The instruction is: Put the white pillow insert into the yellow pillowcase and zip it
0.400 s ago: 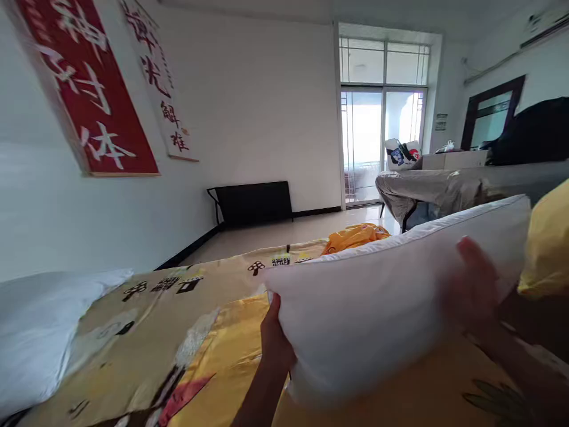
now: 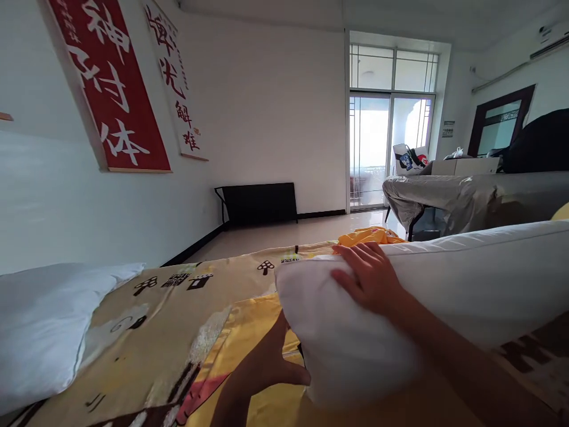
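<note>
White fabric forms the pillow [image 2: 444, 290] that we hold under observation in the head view; it lies across the right foreground of the bed. Our left hand [image 2: 269, 370] is at its near left edge, thumb and fingers parted in an open curve, the thumb tip touching the fabric. Our right hand [image 2: 371, 279] lies over the top edge near the left corner, fingers spread and unclenched on the cloth; how firmly they press, we cannot tell. At far left we see a second pillow [image 2: 40, 326], also white. Between them, the beige bedding [image 2: 164, 332] carries printed mushrooms, a small house and block lettering too distorted for us to read; a yellow cloth [image 2: 255, 311] overlies it, and an orange cloth [image 2: 368, 235] is bunched at the far edge. On the left wall, we read 神, 付 and 体 on the red scroll [image 2: 120, 101], and 光, 解 and 难 on the white scroll [image 2: 180, 95]. Beyond, a plastic-covered table [image 2: 448, 193] bears pale boxes [image 2: 464, 166] and a printed bag [image 2: 406, 160]; the notice [image 2: 448, 128] beside the glass doors [image 2: 391, 148] is too small for us to read.
</note>
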The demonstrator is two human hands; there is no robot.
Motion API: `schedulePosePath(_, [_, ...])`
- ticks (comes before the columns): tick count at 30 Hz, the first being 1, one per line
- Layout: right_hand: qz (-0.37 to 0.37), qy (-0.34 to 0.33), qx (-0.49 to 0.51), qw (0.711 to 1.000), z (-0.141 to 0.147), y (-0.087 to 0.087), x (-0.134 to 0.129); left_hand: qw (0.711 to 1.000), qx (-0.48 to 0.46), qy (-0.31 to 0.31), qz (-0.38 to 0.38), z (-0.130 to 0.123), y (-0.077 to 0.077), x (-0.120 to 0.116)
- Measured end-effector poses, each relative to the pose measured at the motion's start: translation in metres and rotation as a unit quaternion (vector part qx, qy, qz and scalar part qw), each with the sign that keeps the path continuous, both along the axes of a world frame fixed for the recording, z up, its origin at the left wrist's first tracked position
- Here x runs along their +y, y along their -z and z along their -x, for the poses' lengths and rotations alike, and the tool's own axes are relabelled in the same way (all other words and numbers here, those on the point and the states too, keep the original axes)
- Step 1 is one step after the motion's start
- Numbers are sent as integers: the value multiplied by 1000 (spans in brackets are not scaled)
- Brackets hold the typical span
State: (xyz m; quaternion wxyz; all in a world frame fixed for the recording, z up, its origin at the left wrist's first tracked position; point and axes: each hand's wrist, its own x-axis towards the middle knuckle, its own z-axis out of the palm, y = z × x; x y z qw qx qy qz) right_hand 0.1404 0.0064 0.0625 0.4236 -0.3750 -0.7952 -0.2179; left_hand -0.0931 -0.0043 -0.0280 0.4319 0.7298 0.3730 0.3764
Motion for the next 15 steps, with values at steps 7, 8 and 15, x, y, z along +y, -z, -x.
schedulePosePath(7, [127, -2, -20, 992, 1, -14, 42, 991, -7, -126, 46, -30, 28, 32])
schedulePosePath(8, [125, -16, -28, 992, 1, -11, 42, 987, -1, -160, 32, -33, 34, 37])
schedulePosePath(15, [-60, -135, -73, 986, -17, 76, 22, 967, -2, -254, 0, -34, 79, 69])
